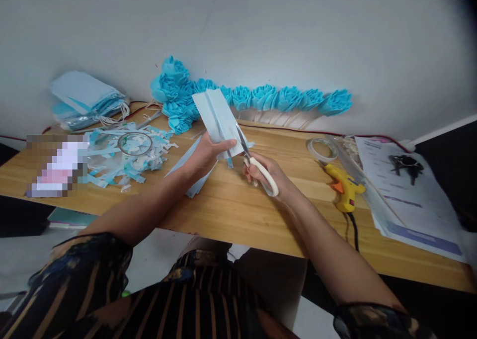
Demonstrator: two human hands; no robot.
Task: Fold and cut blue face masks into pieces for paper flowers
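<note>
My left hand (pixel 213 152) is closed on a light blue pleated face mask (pixel 216 111), its thumb lying flat across the lower end. In my right hand (pixel 266 170) is a pair of scissors (pixel 267 180) with white handles. The scissor blades point up and away, lying along the mask's right edge. A narrow light blue cut strip (pixel 230 163) shows just below the mask. More light blue pieces (pixel 199 180) lie flat on the table under my left wrist, partly covered by it.
Blue flowers (pixel 264 96) on sticks line the wall. At the left are stacked masks (pixel 87 98), a heap of scraps (pixel 149 160) and a tape roll (pixel 134 144). A yellow glue gun (pixel 346 187), clear tape (pixel 322 150), papers (pixel 406 190) and keys (pixel 407 165) lie right on the wooden table (pixel 223 214).
</note>
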